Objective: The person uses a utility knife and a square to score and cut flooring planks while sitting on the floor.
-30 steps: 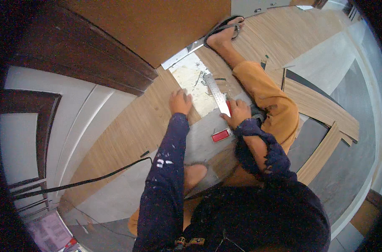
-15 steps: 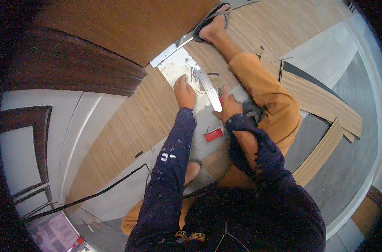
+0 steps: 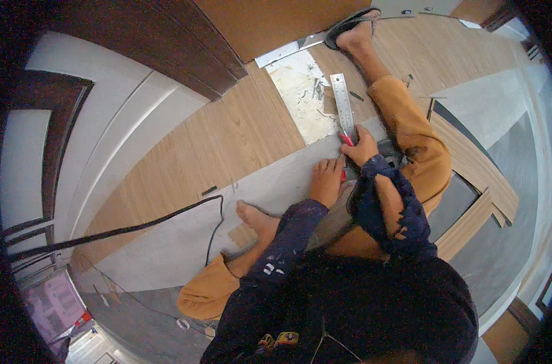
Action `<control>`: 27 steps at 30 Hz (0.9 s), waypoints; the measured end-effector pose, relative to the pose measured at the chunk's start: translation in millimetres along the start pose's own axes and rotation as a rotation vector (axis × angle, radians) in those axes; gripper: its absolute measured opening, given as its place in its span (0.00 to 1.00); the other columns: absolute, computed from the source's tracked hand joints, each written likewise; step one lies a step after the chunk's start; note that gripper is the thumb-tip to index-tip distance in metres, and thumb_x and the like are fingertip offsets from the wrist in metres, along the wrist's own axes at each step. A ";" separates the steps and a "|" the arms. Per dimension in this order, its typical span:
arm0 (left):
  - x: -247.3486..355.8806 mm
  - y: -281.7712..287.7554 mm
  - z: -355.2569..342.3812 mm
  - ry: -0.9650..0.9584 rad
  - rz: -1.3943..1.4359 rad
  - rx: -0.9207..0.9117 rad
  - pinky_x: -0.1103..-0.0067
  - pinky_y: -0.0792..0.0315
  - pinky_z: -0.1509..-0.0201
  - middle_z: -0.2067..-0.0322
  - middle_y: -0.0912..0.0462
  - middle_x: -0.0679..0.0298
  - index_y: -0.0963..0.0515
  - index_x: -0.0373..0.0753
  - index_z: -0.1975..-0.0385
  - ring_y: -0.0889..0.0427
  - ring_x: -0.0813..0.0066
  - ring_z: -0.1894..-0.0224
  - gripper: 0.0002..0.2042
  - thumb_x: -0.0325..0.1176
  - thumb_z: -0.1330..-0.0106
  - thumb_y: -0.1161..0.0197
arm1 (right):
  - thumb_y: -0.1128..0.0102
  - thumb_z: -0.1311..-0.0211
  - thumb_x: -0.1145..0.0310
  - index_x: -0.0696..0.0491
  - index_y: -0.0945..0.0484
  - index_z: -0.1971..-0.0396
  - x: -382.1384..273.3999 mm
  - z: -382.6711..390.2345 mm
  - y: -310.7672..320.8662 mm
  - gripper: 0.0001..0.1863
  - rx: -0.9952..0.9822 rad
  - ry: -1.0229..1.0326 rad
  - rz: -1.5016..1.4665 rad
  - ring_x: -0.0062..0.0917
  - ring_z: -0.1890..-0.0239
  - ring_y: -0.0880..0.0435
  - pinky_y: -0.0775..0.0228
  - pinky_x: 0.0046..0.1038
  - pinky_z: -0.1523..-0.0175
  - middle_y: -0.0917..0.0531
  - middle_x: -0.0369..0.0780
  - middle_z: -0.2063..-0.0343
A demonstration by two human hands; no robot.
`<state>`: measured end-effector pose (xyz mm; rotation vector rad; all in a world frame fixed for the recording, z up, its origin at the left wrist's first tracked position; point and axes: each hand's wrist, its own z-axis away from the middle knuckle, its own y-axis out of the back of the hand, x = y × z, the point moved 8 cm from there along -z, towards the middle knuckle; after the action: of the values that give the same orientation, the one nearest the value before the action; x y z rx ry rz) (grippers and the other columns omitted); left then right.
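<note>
My right hand (image 3: 365,145) is closed on a red-handled tool (image 3: 347,139) at the near end of a steel ruler (image 3: 342,100), which lies with its far end on a wood-patterned offcut. My left hand (image 3: 326,180) is just below and left of it, fingers bent over a red rectangular object (image 3: 343,175), partly hidden under them. Ahead, between floor planks (image 3: 239,127), is a pale bare patch (image 3: 291,91) scattered with small dark scraps.
A brown door (image 3: 276,24) and dark frame (image 3: 197,54) stand ahead. My outstretched sandalled leg (image 3: 397,115) is right, beside overlapping loose planks (image 3: 470,158). My bare left foot (image 3: 258,221) rests near a black cable (image 3: 136,224). A pink sheet (image 3: 48,297) lies lower left.
My left hand has moved from the pale patch down and right to the red rectangular object. My right hand now grips a red handle higher up, and the ruler stands more upright in the picture.
</note>
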<state>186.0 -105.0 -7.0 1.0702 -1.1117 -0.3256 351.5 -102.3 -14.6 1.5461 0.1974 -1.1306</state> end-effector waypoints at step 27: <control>-356.3 182.1 184.9 0.795 0.121 0.291 0.69 0.23 0.52 0.60 0.14 0.48 0.40 0.33 0.32 0.14 0.53 0.61 0.40 0.31 0.44 0.25 | 0.23 0.54 0.46 0.34 0.40 0.26 -108.9 -149.6 -64.4 0.53 -0.128 0.480 0.588 0.53 0.24 0.50 0.54 0.62 0.26 0.46 0.52 0.25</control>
<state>-183.3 131.6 -50.9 1.2225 -0.5030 0.3557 332.8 91.8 4.3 1.5932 0.1179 -0.2752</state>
